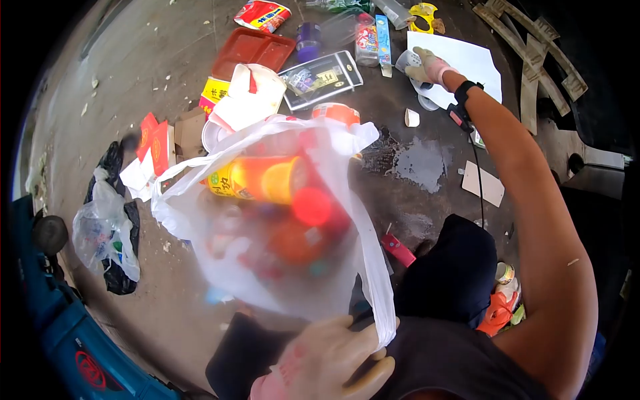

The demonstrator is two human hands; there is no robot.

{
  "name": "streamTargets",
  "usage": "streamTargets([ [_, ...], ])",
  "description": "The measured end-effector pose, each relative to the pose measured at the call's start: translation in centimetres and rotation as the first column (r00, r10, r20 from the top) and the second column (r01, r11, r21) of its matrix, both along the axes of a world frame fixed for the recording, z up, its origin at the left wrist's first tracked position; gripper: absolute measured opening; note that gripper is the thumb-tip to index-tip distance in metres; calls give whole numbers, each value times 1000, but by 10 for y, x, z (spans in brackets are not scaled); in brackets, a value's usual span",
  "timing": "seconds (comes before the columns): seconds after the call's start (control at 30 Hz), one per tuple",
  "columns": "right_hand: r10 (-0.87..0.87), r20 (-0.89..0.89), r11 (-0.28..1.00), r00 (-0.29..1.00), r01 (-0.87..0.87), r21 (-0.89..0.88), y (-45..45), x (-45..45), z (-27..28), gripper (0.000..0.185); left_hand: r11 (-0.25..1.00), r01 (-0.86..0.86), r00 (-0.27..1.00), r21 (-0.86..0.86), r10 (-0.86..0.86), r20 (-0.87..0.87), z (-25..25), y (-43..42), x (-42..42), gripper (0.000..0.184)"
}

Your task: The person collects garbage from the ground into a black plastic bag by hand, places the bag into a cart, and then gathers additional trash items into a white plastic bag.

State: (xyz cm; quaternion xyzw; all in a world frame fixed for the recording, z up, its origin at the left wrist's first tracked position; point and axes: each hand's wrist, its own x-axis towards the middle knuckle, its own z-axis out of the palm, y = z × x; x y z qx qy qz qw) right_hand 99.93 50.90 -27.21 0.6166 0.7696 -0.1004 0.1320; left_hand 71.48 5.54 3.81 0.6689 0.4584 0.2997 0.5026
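Observation:
My left hand (340, 357), in a pale rubber glove, is closed on the rim of a white plastic bag (280, 267) near my lap. The bag's mouth is open, and a yellow and orange cup (257, 180) and blurred red items lie inside. My right hand (427, 68), gloved too, is stretched out to the upper right. Its fingers are round a clear plastic cup (407, 61) above a white sheet (463, 63). Just below that hand lies a round clear piece (428, 103).
Beyond the bag lie a red tray (253, 53), a flat clear-windowed package (322, 80), a purple container (308, 41) and a jar (367, 44). Red packets (157, 143) and a black bag (120, 267) lie left. A blue machine (80, 347) stands lower left; curved strips (533, 60) lie upper right.

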Motion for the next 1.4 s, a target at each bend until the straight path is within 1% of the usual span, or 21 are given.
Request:
streamTargets([
  [0.13,-93,141,994,986,84,64,-42,-24,9,89,993,74,996,90,-77,34,0,10,-4,24],
  [0.23,-123,80,986,989,131,-102,-40,-23,9,92,998,32,999,51,-33,23,-4,-1,3,24],
  [0.37,-154,-41,974,987,145,-173,-78,-13,-6,94,977,-77,995,-197,63,-78,6,-5,11,21],
  [0.43,-136,-75,964,988,114,-240,-100,-14,4,96,974,-8,1000,-225,2,-29,1,-4,12,35],
  [0.53,-175,-334,963,926,91,-252,-118,-7,21,94,983,51,999,-176,-51,2,-2,-9,11,44],
  [0.6,-11,-618,998,786,-29,-55,-122,-9,39,91,988,32,999,-149,-32,3,-6,-19,10,46],
  [0.67,263,-634,965,727,-184,189,-145,-50,133,88,988,-18,1000,-156,20,12,-11,-29,12,47],
  [0.7,309,-704,951,639,-202,234,-163,-70,172,82,991,-28,999,-131,25,-28,-9,-29,12,45],
  [0.77,552,-728,810,406,-470,352,-197,-111,243,80,991,-67,997,-117,63,-34,-13,-33,17,42],
  [0.83,770,-540,601,339,-669,437,-224,-139,269,77,987,-82,996,-140,75,-50,-11,-33,21,35],
  [0.87,894,-343,436,289,-738,516,-242,-157,264,79,985,-69,997,-156,60,-57,-11,-33,22,33],
  [0.9,928,-289,332,236,-875,352,-259,-175,268,81,984,-55,997,-172,45,-61,-12,-32,23,32],
  [1.03,976,-205,168,73,-851,497,-320,-218,203,73,988,-53,992,-144,36,-123,-11,-37,26,25],
  [1.07,938,-345,190,-24,-798,573,-326,-215,202,68,986,-57,994,-156,41,-104,-11,-37,25,25],
  [1.13,846,-529,311,-69,-741,595,-326,-200,205,64,984,-34,999,-173,27,-42,-10,-38,18,26],
  [1.17,835,-546,367,-72,-668,648,-319,-187,198,62,979,-20,994,-201,-3,-112,-2,-34,15,31],
  [1.2,825,-563,450,57,-669,591,-306,-170,190,62,985,-16,991,-170,-6,-130,10,-29,15,35],
  [1.27,764,-580,603,281,-631,488,-271,-126,173,63,992,-125,979,-3,123,-162,8,-42,10,17],
  [1.3,679,-544,721,493,-584,372,-257,-102,165,66,995,-91,985,36,95,-142,6,-41,8,16],
  [1.37,409,-361,912,838,-388,134,-221,-36,101,76,994,-38,992,101,49,-114,0,-38,5,14],
  [1.4,247,-131,961,960,-260,-96,-215,-18,107,84,996,-49,992,71,57,-116,0,-38,5,14],
])
